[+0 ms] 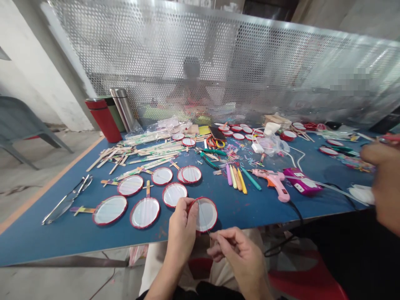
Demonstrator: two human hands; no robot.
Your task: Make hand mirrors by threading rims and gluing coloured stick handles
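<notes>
A round white disc with a red rim (pixel 206 214) is in my left hand (pixel 181 229), its edge between thumb and fingers. My right hand (pixel 239 256) is just below and right of the disc, fingers pinched on a thin, pale strand (pixel 209 233) that runs to the disc's lower rim. What the strand is made of is too fine to tell. Several similar discs lie left of my hands; one disc (pixel 145 212) has a colored stick handle (pixel 148 189) on its far edge.
A pink glue gun (pixel 271 181) lies right of the colored sticks (pixel 238 179). Wooden sticks (pixel 146 150) are heaped behind the discs, near a red flask (pixel 104 121). Glasses (pixel 67 200) rest at left. Another person's arm (pixel 384 179) reaches in at right.
</notes>
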